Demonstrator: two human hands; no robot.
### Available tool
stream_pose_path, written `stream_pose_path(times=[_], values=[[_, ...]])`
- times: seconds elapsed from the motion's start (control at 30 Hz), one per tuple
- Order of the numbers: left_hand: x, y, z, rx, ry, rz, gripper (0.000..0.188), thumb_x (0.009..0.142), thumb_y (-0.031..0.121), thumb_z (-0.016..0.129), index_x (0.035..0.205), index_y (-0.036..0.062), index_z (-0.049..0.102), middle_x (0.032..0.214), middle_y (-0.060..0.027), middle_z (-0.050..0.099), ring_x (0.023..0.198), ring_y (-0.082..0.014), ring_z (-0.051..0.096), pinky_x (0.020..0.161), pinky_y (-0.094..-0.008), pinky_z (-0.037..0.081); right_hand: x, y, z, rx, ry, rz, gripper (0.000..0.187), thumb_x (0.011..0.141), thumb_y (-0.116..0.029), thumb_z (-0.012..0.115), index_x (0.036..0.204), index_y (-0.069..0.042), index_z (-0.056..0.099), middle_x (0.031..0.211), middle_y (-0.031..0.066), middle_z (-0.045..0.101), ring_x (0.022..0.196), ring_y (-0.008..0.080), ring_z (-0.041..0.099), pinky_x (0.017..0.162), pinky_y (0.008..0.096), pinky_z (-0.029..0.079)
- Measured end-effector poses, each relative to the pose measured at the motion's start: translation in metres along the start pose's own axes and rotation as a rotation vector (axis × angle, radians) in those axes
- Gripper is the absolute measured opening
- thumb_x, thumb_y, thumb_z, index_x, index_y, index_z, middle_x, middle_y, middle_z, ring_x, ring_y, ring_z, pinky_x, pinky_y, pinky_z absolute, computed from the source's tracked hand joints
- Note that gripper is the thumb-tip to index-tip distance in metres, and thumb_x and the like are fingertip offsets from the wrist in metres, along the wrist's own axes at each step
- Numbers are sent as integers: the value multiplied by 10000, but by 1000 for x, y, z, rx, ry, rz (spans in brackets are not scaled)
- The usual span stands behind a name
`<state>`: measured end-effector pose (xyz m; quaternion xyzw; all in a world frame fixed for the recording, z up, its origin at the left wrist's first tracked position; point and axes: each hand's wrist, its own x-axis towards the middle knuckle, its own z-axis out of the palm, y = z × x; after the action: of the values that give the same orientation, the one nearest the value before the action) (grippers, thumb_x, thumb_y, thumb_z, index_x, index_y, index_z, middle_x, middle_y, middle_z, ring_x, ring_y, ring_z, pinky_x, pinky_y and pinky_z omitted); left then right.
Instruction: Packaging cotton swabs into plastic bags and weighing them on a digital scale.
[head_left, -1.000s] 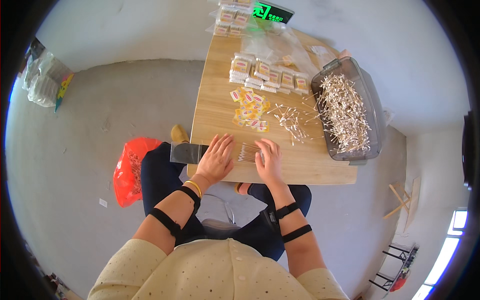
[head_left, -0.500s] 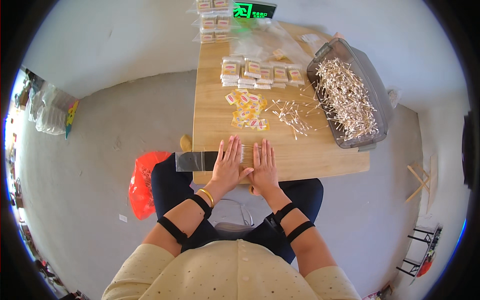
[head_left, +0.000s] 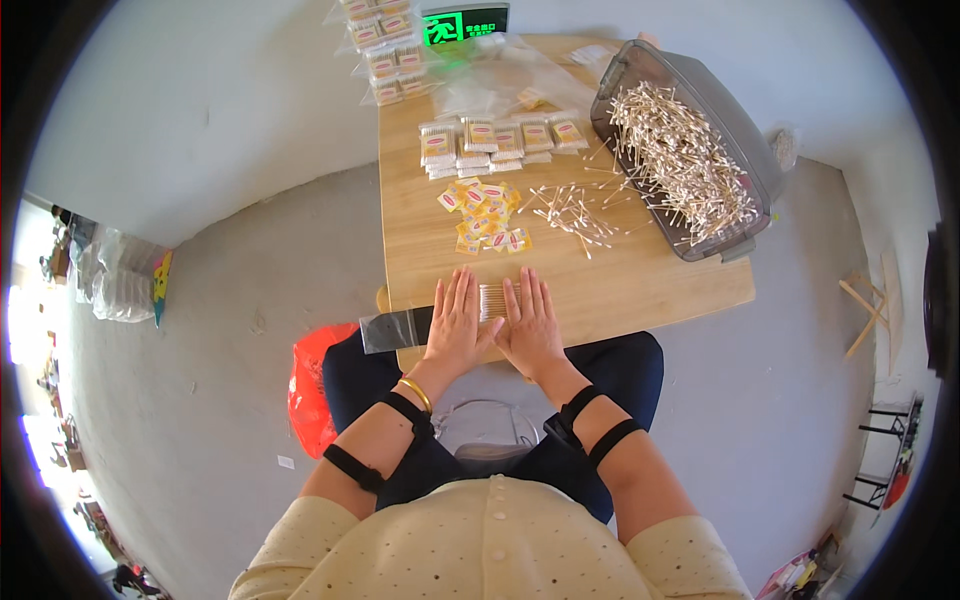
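Note:
A neat row of cotton swabs (head_left: 491, 302) lies near the table's front edge, between my hands. My left hand (head_left: 456, 322) rests flat along its left side, fingers stretched and close together. On the right side my right hand (head_left: 531, 326) lies the same way, its fingers straight. Both palms cover the ends of the row, and the thumbs point inward at its near side. A clear flat plastic bag (head_left: 397, 331) sticks out from beside my left hand over the table's left edge; whether it reaches under the hand is hidden.
Beyond my hands lie yellow-and-white paper cards (head_left: 485, 212) and loose swabs (head_left: 577, 214). Behind them stand stacked swab packs (head_left: 508, 141). A grey bin (head_left: 768, 182) full of swabs sits at the right; bagged packs (head_left: 396, 62) are at the far left.
The view has shifted and turned slightly. My hands stay flat by the swab row, and the thumbs have drawn slightly apart.

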<state>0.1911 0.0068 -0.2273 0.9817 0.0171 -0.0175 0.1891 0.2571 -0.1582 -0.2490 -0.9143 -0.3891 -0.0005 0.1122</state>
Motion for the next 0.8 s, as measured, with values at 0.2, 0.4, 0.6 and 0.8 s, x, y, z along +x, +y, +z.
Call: stream_pose_path(times=[0.2, 0.4, 0.6, 0.8], values=[[-3, 0, 8, -13, -12, 79, 827, 1006, 442, 544, 1582, -71, 245, 1669, -236, 230, 1575, -361, 164, 1274, -543, 90, -1, 0, -3, 85, 7, 11, 867, 947, -500, 588, 1583, 13, 298, 1646, 310, 203, 1563, 429, 139, 1282, 516, 125], [-27, -18, -3, 24, 57, -25, 855, 1021, 522, 476, 1614, -28, 198, 1702, -188, 179, 1593, -323, 115, 1276, -545, 66, 3, -8, -9, 18, -89, 26, 942, 975, -621, 513, 1611, 10, 220, 1670, 295, 142, 1575, 410, 105, 1285, 505, 108], [-61, -38, -35, 13, 374, -296, 462, 909, 218, 701, 1310, 30, 569, 1383, -164, 537, 1318, -346, 480, 1137, -507, 344, 0, -3, -1, 61, -28, 10, 948, 960, -598, 563, 1605, 17, 238, 1672, 290, 147, 1573, 411, 107, 1285, 508, 86], [-67, -74, -49, -140, 308, -405, 125, 896, 208, 706, 925, 98, 657, 931, -77, 628, 976, -298, 601, 882, -466, 459, 4, -35, 8, 127, -2, -53, 960, 950, -595, 576, 1597, 31, 241, 1661, 311, 154, 1569, 424, 115, 1284, 512, 102]])
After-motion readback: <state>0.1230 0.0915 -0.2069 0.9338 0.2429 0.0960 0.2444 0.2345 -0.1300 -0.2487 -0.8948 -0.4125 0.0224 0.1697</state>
